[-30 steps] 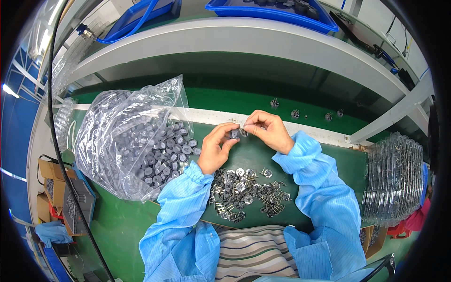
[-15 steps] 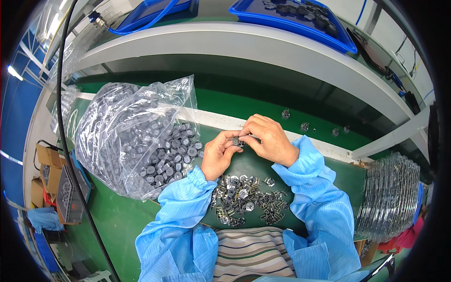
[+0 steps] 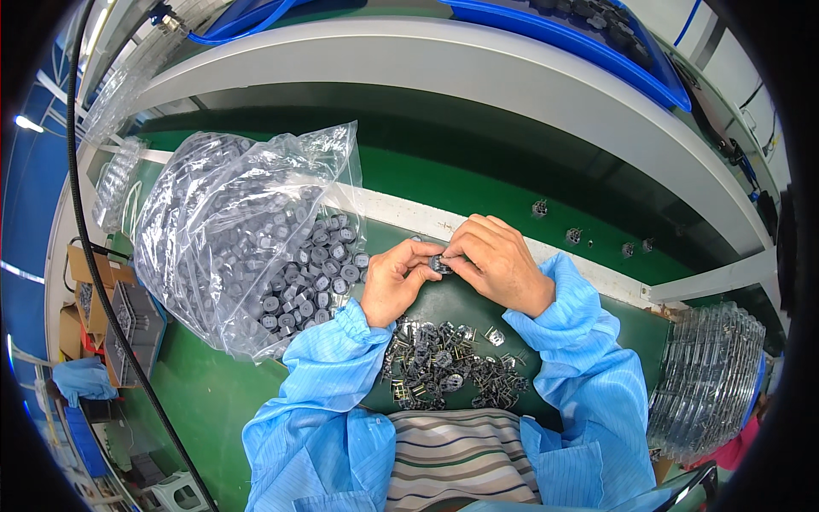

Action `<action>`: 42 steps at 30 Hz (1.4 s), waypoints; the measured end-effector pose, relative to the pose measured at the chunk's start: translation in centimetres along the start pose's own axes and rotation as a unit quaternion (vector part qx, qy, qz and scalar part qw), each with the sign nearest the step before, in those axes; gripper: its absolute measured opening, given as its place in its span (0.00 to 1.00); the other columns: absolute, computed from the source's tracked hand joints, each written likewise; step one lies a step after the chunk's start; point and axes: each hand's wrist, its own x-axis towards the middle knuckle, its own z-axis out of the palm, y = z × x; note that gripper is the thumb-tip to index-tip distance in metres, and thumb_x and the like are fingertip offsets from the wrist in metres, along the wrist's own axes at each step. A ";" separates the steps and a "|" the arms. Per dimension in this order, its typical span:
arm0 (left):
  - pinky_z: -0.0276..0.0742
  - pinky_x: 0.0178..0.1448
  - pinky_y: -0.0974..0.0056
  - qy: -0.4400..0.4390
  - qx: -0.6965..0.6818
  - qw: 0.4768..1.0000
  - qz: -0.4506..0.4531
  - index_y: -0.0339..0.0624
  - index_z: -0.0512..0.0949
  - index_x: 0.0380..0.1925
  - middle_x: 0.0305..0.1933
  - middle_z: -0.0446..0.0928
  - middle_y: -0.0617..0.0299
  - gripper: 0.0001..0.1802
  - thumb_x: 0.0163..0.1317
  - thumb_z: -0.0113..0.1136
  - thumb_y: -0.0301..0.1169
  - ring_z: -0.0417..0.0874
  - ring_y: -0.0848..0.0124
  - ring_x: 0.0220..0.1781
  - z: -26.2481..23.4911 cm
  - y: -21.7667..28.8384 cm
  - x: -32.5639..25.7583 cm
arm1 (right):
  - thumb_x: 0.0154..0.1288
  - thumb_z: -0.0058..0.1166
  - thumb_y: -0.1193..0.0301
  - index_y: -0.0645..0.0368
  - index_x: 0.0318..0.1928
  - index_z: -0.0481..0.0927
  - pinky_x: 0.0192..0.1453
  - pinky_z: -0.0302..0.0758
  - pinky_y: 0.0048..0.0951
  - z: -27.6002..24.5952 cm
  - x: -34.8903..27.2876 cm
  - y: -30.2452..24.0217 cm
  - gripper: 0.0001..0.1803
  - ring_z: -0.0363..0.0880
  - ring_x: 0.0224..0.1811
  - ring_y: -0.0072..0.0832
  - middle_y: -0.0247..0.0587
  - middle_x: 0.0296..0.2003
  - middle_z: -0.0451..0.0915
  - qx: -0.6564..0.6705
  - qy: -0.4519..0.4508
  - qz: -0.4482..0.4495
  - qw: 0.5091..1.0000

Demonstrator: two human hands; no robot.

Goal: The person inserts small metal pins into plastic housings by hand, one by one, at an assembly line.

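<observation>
Dark grey and small, a part (image 3: 438, 264) is pinched by the left hand (image 3: 396, 280) and the right hand (image 3: 502, 266), near the far edge of the table (image 3: 465, 305). Squeezed crooked, it could slip and get lost in the heap of pieces (image 3: 447, 362) by the near edge.

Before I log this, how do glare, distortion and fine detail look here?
Head view: glare streaks the clear bag, partly veiling the gray pieces inside; head view: the shelf's pale front edge bows into an arc; head view: the small held part shows too little detail to identify.
</observation>
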 end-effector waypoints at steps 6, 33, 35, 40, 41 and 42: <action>0.88 0.48 0.67 -0.001 0.031 0.999 0.036 0.30 0.79 0.47 0.48 0.87 0.52 0.15 0.61 0.58 0.08 0.90 0.70 0.46 0.4 0.4 0.2 | 0.53 0.70 0.77 0.60 0.32 0.79 0.38 0.74 0.38 0.8 -0.5 1.0 0.10 0.79 0.35 0.38 0.39 0.32 0.80 0.079 -0.002 0.043 0.996; 0.66 0.65 0.51 -0.001 0.444 0.883 0.154 0.43 0.80 0.50 0.57 0.75 0.54 0.26 0.48 0.76 0.28 0.74 0.52 0.61 -1.3 -1.0 1.3 | 0.55 0.67 0.77 0.64 0.34 0.85 0.50 0.78 0.44 -0.2 -3.4 12.1 0.06 0.79 0.46 0.47 0.48 0.38 0.81 -0.302 0.061 0.206 0.929; 0.67 0.65 0.51 -0.025 0.440 0.883 0.164 0.42 0.80 0.47 0.55 0.77 0.55 0.23 0.49 0.75 0.27 0.75 0.53 0.61 -1.5 -1.6 1.2 | 0.54 0.68 0.76 0.63 0.34 0.85 0.51 0.77 0.44 -0.3 -2.8 11.1 0.08 0.79 0.47 0.47 0.47 0.38 0.81 -0.356 0.053 0.203 0.911; 0.76 0.54 0.53 -0.018 0.401 0.907 0.125 0.41 0.80 0.40 0.45 0.77 0.55 0.15 0.53 0.72 0.28 0.80 0.53 0.52 -1.4 -1.6 1.2 | 0.53 0.73 0.61 0.56 0.51 0.78 0.46 0.79 0.45 -3.4 -1.5 3.7 0.27 0.82 0.43 0.48 0.47 0.38 0.80 0.072 -0.429 0.179 0.882; 0.76 0.54 0.53 -0.019 0.402 0.907 0.126 0.41 0.80 0.40 0.45 0.77 0.55 0.15 0.53 0.72 0.28 0.80 0.53 0.52 -1.2 -1.5 1.2 | 0.51 0.75 0.60 0.57 0.55 0.76 0.49 0.78 0.45 -3.2 -1.9 2.7 0.33 0.81 0.46 0.49 0.48 0.42 0.79 0.115 -0.508 0.133 0.843; 0.77 0.51 0.54 0.006 0.356 0.929 0.103 0.39 0.80 0.42 0.44 0.78 0.55 0.15 0.54 0.72 0.25 0.82 0.54 0.48 -0.9 -1.3 1.2 | 0.51 0.75 0.60 0.58 0.57 0.74 0.53 0.77 0.44 -2.4 -2.0 1.7 0.35 0.80 0.48 0.50 0.50 0.47 0.78 0.105 -0.552 0.045 0.826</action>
